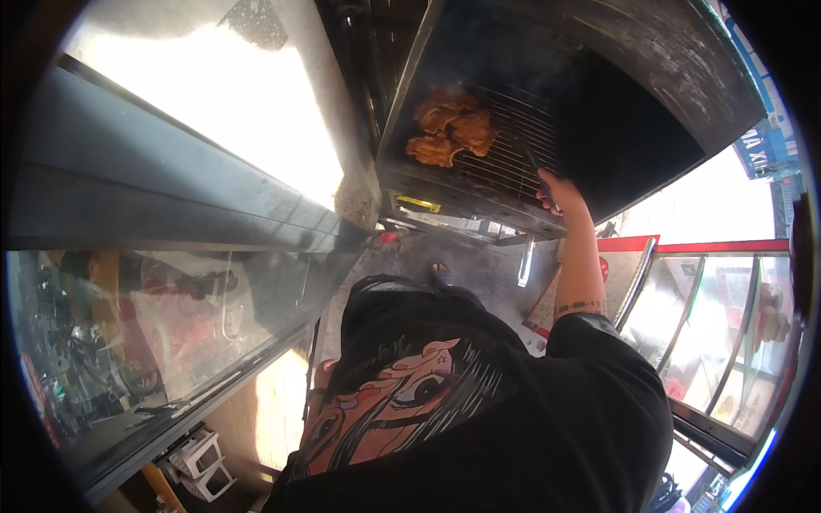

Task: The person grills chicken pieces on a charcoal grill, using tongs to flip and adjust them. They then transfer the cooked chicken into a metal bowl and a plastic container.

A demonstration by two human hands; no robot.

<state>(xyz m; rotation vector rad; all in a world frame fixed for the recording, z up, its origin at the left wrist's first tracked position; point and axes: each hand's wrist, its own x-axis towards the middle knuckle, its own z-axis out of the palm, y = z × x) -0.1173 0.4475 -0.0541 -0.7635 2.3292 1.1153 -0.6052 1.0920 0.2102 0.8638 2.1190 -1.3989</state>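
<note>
My right hand (559,192) is closed around the dark handle of a slim utensil (533,157), probably tongs. Its far end lies over the wire grate (513,170) of a hooded metal grill and is hard to make out in the shade. Several browned, glazed pieces of meat (452,128) lie bunched on the left part of the grate, just left of the utensil's far end. Thin smoke hangs over them. My left hand is out of view.
The grill's raised metal hood (673,70) arches over the right side. A glass-fronted metal counter (192,211) runs along the left. At right stands a glass display case (699,320) with red trim. A red object (388,237) lies on the concrete floor (417,256) below the grill.
</note>
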